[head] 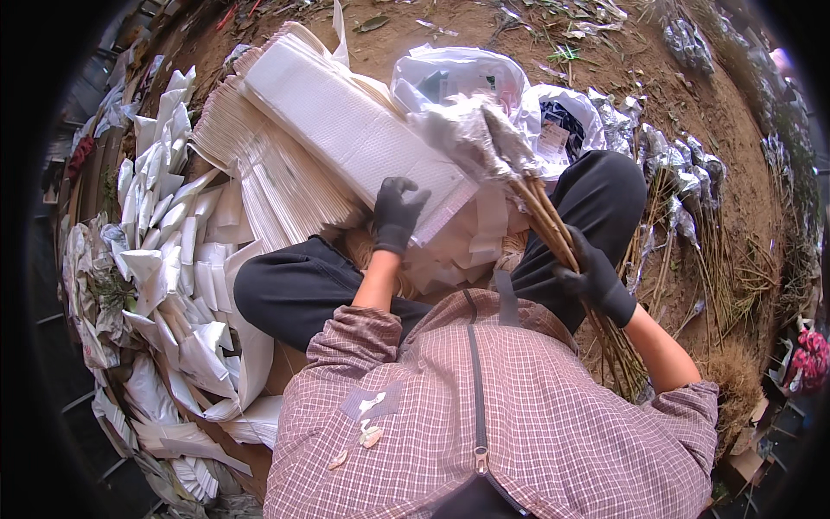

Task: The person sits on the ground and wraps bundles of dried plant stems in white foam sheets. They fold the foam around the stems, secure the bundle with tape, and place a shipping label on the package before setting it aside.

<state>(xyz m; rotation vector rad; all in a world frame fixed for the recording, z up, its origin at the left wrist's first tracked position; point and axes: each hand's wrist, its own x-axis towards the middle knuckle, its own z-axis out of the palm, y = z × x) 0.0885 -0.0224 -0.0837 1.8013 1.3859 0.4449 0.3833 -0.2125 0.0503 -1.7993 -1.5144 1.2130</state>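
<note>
My right hand (593, 272), in a black glove, is closed around a bundle of thin brown woody stems (548, 220). Silvery plastic film (476, 133) wraps the bundle's upper end, which looks slightly blurred. My left hand (399, 211), gloved too, lies over the lower end of a long white textured paper-like strip (350, 123), fingers partly curled; whether it grips the strip I cannot tell. That strip rests on a fanned stack of cream folded paper sleeves (279, 168) before my crossed legs. Loose paper pieces (447, 253) lie between my knees.
Two white plastic bags (457, 71) (570, 120) with things inside stand beyond my knees. Many folded white paper packets (188, 272) are heaped at left. More stem bundles with film-wrapped tops (681, 168) lie on the brown soil at right, near a dry fibrous clump (733, 389).
</note>
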